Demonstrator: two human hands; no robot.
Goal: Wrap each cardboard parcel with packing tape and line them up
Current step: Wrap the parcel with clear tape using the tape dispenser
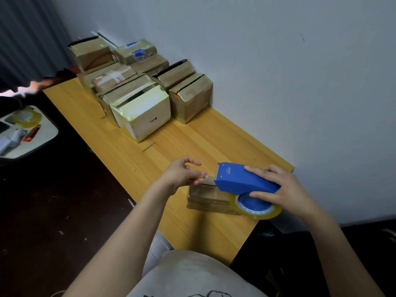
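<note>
Head view: tape dispenser [242, 179] overlaps the near parcel [205, 197]; taped parcels [141, 103] crowd beyond.

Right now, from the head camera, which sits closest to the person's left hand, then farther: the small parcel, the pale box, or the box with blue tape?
1. Small parcel, just beside the left hand, under the blue tape dispenser.
2. Pale box, farther up, at the front of the group.
3. Box with blue tape, at the far back of the group.
</note>
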